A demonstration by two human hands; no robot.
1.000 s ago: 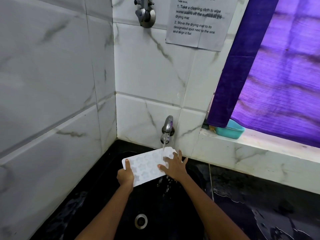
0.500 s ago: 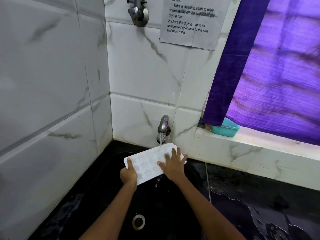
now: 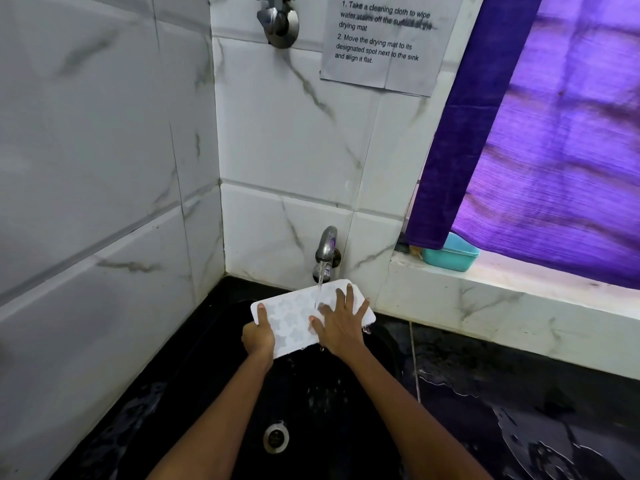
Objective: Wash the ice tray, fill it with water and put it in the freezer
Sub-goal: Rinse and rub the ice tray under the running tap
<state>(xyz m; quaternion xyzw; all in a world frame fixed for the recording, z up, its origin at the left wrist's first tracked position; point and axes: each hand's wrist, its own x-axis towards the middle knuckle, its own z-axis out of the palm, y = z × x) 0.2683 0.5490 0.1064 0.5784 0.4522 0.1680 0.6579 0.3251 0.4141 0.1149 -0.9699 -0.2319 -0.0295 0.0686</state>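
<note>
A white ice tray (image 3: 291, 315) with star-shaped cells is held over the black sink (image 3: 214, 386), under the metal tap (image 3: 327, 249). A thin stream of water falls from the tap onto the tray's right half. My left hand (image 3: 259, 336) grips the tray's near left corner, thumb on top. My right hand (image 3: 341, 323) lies flat on the tray's right part with its fingers spread, pressing on the cells where the water lands. Water drips off the tray's near edge into the sink.
The sink drain (image 3: 276, 437) lies below the tray. White marble tiles close in the left and back. A wet black counter (image 3: 519, 410) runs to the right. A teal tub (image 3: 450, 254) sits on the sill under a purple curtain (image 3: 540, 140). A valve (image 3: 278, 20) and a paper notice (image 3: 384, 39) hang above.
The tray and both hands have stayed under the running tap. My right hand has slid slightly over the tray's right part. The camera has shifted a little.
</note>
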